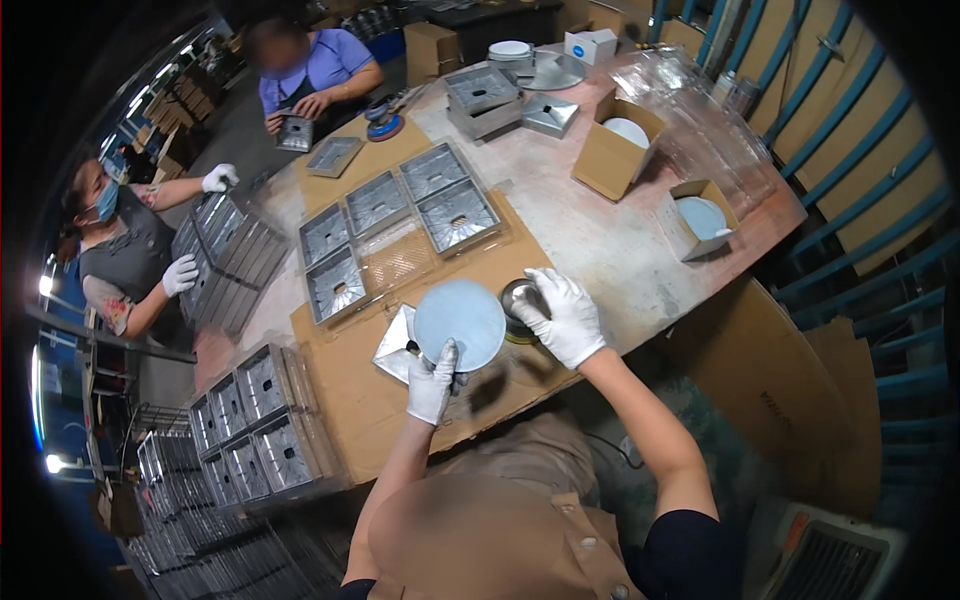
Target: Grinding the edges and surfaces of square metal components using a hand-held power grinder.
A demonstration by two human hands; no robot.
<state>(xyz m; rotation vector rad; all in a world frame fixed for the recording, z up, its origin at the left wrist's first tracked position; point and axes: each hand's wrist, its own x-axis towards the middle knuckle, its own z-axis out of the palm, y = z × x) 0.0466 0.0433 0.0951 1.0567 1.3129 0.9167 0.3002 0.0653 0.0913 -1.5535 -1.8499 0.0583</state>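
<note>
Over the near edge of the cardboard sheet (pixel 478 395), my gloved left hand (pixel 434 388) is closed on the rim of a pale blue sanding disc (pixel 460 322), its flat face turned up. Just right of the disc, my gloved right hand (pixel 566 318) is wrapped round a dark, round-topped tool (pixel 517 300), apparently a sander, with a yellowish lower rim. My fingers cover part of it. A shiny square metal tray (pixel 394 343) with a dark central hole lies partly beneath the disc.
Several metal trays (pixel 458 213) lie in plastic packing ahead, others (pixel 262 383) at left. Open cartons (pixel 618 150) with round discs stand right. One co-worker holds a tray stack (pixel 228 262) at left; another handles a tray (pixel 295 132) beside a blue sander (pixel 383 122). Blue bars line the right.
</note>
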